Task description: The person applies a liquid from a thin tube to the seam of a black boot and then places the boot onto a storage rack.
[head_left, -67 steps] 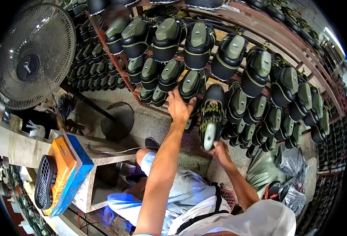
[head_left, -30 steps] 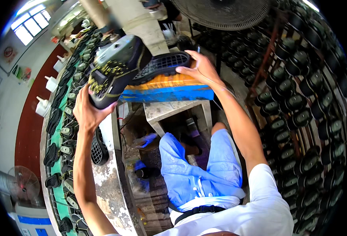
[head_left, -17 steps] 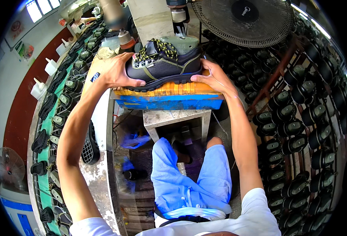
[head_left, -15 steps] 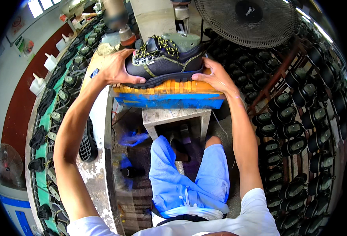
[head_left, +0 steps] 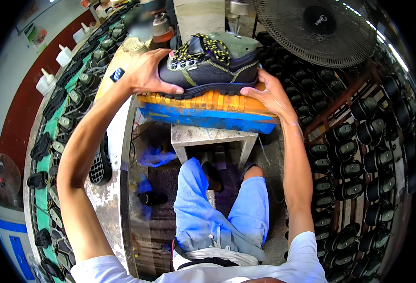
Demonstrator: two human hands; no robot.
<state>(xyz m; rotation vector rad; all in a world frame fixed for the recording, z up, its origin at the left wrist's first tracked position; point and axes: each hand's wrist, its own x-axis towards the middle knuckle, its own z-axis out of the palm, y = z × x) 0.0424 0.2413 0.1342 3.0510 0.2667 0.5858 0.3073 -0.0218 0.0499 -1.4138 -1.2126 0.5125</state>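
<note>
A black shoe [head_left: 207, 73] with yellow-and-black laces and yellow stitching lies sole down across an orange ribbed pad [head_left: 208, 101], its toe to the left. A green shoe last [head_left: 234, 45] fills its opening. My left hand [head_left: 149, 73] grips the toe end, thumb along the sole's edge. At the heel, my right hand [head_left: 268, 92] closes round the other end, its thumb against the sole. Under the pad is a blue block [head_left: 208, 118], above a grey metal stand [head_left: 203, 135].
A large fan [head_left: 318, 21] stands at the far right. Racks of black shoes [head_left: 349, 167] fill the right side. On the left, a green conveyor [head_left: 43, 162] carries soles and shoes, with white squeeze bottles [head_left: 45, 82] beyond. A loose sole [head_left: 99, 165] lies on the worn bench [head_left: 106, 198].
My view has shifted slightly, so the whole scene sits a little differently in the picture. Both hands keep their hold on the shoe, which stays on the pad.
</note>
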